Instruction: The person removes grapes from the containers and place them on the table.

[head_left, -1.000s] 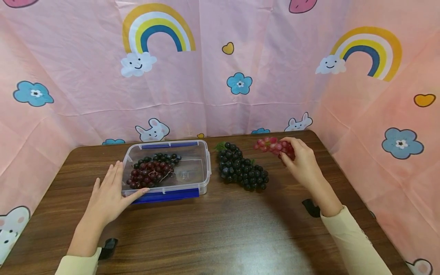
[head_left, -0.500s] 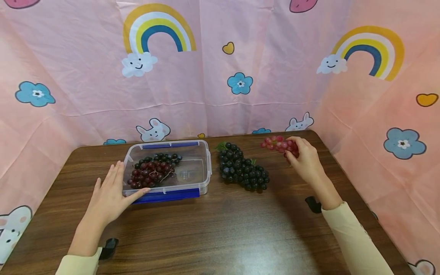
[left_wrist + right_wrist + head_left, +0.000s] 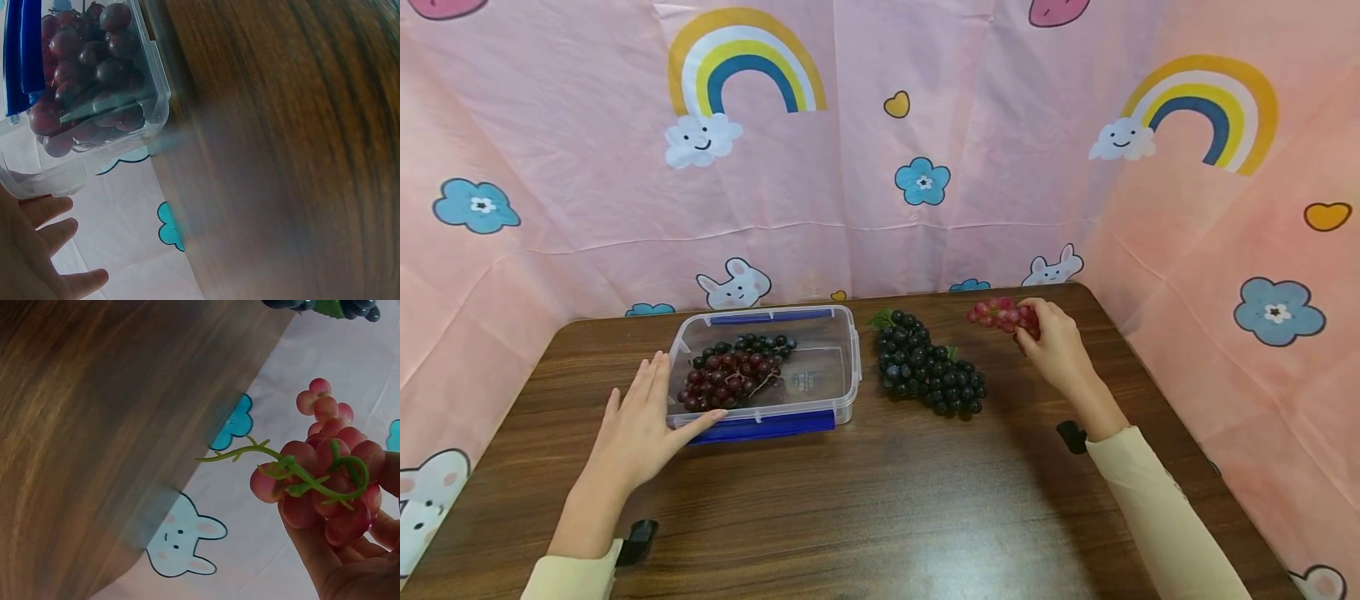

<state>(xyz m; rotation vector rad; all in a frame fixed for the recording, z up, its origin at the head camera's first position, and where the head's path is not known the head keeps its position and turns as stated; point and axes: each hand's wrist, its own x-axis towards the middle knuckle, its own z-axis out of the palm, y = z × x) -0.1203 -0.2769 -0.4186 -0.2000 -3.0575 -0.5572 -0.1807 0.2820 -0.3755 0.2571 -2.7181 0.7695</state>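
In the head view my right hand (image 3: 1058, 346) grips a small bunch of pinkish-red grapes (image 3: 1000, 314) above the far right of the table. The right wrist view shows this bunch (image 3: 337, 469) with a curly green stem, fingers and thumb around it. My left hand (image 3: 632, 425) rests straight-fingered against the left side of a clear plastic box (image 3: 820, 367), thumb along its front rim. Inside the box lie dark red grapes (image 3: 726, 379) and a black bunch (image 3: 760, 343) behind them. The left wrist view has the left fingers (image 3: 59, 234) beside the box's corner.
Black grape bunches (image 3: 925, 367) with green leaves lie right of the box. Blue latch flaps (image 3: 775, 427) hang at the box's front and back. The brown wooden table (image 3: 865, 517) ends at a pink printed cloth (image 3: 865, 192) behind and at the sides.
The red bunch and my right hand shift slightly right, then a little back left, staying raised. My left hand, the box and the black grapes stay in place.
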